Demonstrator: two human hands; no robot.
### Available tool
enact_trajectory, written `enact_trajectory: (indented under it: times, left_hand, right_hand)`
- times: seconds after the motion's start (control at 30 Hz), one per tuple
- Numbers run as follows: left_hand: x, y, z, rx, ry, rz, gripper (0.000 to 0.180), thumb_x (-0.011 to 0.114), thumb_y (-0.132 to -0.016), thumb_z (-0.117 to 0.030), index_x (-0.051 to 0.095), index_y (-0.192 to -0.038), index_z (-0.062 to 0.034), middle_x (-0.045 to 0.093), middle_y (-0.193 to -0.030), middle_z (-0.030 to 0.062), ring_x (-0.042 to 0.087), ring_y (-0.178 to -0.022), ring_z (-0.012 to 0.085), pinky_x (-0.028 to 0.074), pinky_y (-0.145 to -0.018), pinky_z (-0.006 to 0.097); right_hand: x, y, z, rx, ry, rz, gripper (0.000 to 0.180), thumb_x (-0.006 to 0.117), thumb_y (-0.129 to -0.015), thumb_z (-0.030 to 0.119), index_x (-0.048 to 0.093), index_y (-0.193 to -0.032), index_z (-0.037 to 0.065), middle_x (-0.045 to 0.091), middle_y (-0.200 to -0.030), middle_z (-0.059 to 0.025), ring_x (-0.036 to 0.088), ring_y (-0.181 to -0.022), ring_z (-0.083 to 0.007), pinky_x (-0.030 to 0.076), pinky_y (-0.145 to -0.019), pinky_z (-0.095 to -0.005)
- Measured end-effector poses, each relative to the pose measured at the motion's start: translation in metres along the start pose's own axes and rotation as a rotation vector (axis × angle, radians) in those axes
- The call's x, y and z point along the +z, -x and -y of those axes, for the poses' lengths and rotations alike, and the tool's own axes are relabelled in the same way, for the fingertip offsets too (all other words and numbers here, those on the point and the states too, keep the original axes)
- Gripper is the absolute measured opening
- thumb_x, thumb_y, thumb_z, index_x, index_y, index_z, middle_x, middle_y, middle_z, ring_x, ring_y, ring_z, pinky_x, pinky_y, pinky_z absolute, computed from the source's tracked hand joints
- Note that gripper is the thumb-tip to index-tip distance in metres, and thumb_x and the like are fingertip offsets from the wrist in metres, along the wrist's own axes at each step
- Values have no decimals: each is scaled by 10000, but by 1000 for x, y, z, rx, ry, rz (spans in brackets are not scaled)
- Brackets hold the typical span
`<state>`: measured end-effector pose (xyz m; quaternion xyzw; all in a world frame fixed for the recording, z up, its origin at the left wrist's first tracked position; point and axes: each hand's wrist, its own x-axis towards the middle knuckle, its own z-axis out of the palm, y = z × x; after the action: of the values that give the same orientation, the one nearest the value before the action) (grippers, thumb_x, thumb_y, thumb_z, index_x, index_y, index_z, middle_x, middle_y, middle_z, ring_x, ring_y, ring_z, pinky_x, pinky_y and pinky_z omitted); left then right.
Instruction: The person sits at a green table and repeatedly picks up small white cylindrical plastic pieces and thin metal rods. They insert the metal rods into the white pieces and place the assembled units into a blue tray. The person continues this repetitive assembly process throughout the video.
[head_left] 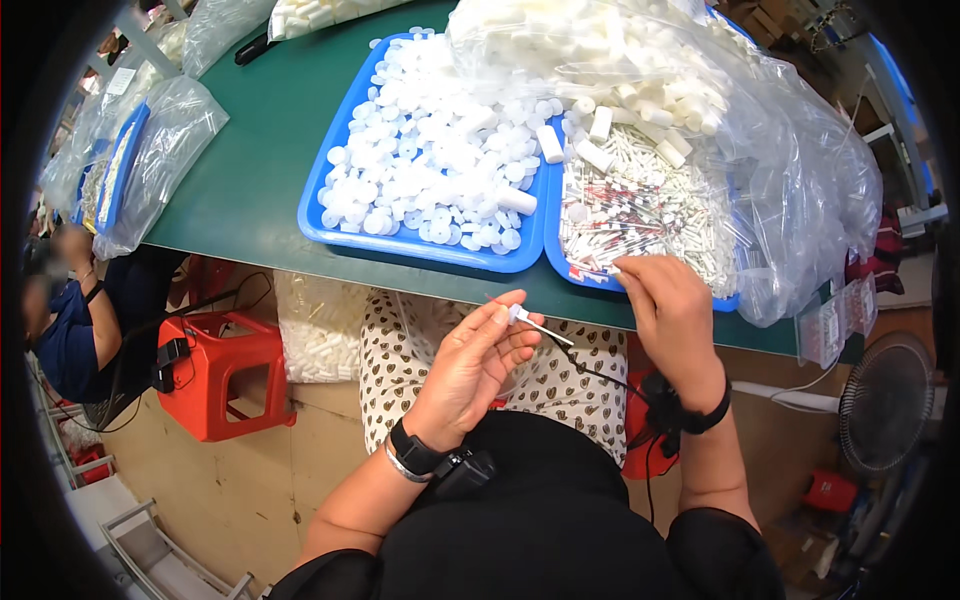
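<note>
My left hand [470,362] is raised in front of my lap, its thumb and forefinger pinching a small white plastic piece [517,313] with a thin white stick [545,331] pointing right. A short reddish strand shows at its upper left. At the front edge of the right blue tray [592,279], my right hand [672,318] has thumb and fingertips brought together; anything between them is too small to make out. That tray holds many thin white sticks [700,235], some with dark red and black parts, and white foam cylinders [597,153].
The left blue tray [430,254] is heaped with translucent white discs [430,150]. A large clear bag [790,180] of foam cylinders lies over the right tray on the green table [250,180]. A red stool [215,385], another person [75,310] and a fan [885,400] are nearby.
</note>
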<state>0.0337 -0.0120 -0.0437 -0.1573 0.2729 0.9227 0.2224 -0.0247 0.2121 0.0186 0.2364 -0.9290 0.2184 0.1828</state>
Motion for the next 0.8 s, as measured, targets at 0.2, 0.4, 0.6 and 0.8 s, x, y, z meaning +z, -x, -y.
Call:
enact_trajectory:
  times: [0.2,0.4,0.6,0.8]
  left_hand:
    - [5,0,5,-5,-17,-2,383,537,-1027,-225,504,-1338,-5,646,-1155,137,642,-982,154,534,-892,284]
    - [5,2,1,54,-29,-31,423,513,-1036,-210,455,-1382,26,625,-1219,148,635,-1039,165,532,-932,295]
    - [13,3,-7,128,27,14,443,496,-1043,-217,429,-1406,26,612,-1244,151,626,-1065,168,527,-949,294]
    - [15,2,-9,156,54,-5,443,501,-1040,-213,425,-1405,26,609,-1236,146,626,-1079,179,532,-955,304]
  right_hand:
    - [15,-30,-12,-106,-24,167,110,709,-811,91,669,-899,40,653,-813,-107,627,-772,-306,494,-691,-404]
    - [11,-24,-13,-16,-79,166,88,707,-826,74,643,-870,31,631,-759,-84,609,-697,-246,461,-630,-356]
    - [4,13,15,448,-728,171,91,688,-895,65,645,-959,15,588,-772,28,468,-657,-32,355,-576,-204]
    - [5,22,22,571,-938,161,119,674,-920,59,615,-1007,3,581,-818,33,466,-697,-23,361,-608,-185]
